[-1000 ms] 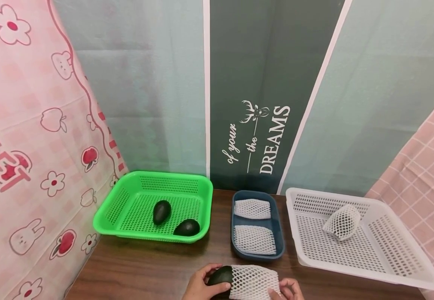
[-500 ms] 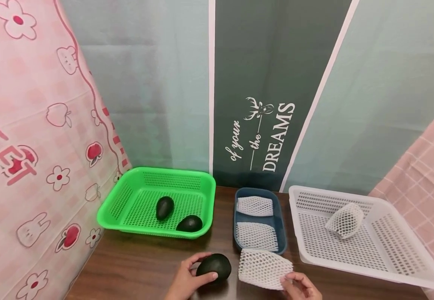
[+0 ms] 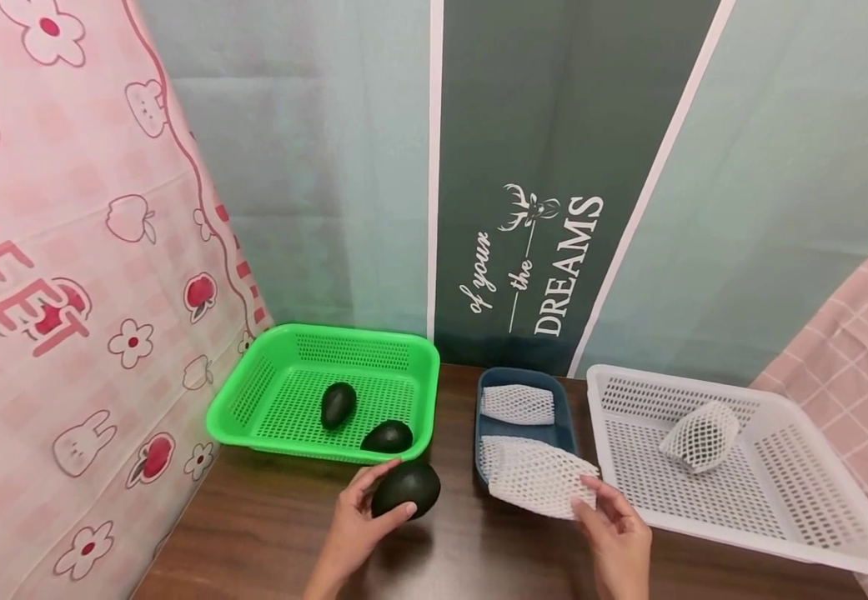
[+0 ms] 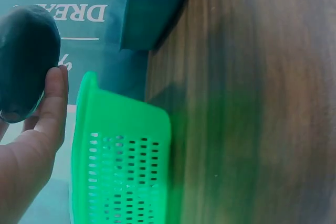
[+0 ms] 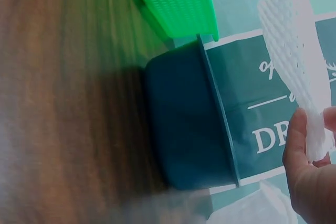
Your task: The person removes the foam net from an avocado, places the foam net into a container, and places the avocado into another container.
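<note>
My left hand [image 3: 358, 518] grips a dark avocado [image 3: 408, 490], thumb on its near side, just in front of the green basket. In the left wrist view the avocado [image 4: 27, 62] is held up off the wooden table. My right hand [image 3: 617, 533] pinches one end of a white foam net sleeve [image 3: 542, 479], which overlaps the front of the blue tray [image 3: 567, 417] in the head view. In the right wrist view that sleeve [image 5: 294, 45] looks flattened, its free end pointing away from the fingers. Two more net sleeves lie in the tray, the nearer one partly hidden.
The green basket [image 3: 253, 354] at left holds two avocados [image 3: 339, 406]. At right, a white basket [image 3: 760, 546] holds one avocado in a net sleeve [image 3: 701, 437]. Printed cloths hang behind and on both sides of the brown wooden table [image 3: 253, 533].
The avocado has come out of the net sleeve. My left hand has carried it left and toward the green basket; my right hand has moved the sleeve right and up over the tray.
</note>
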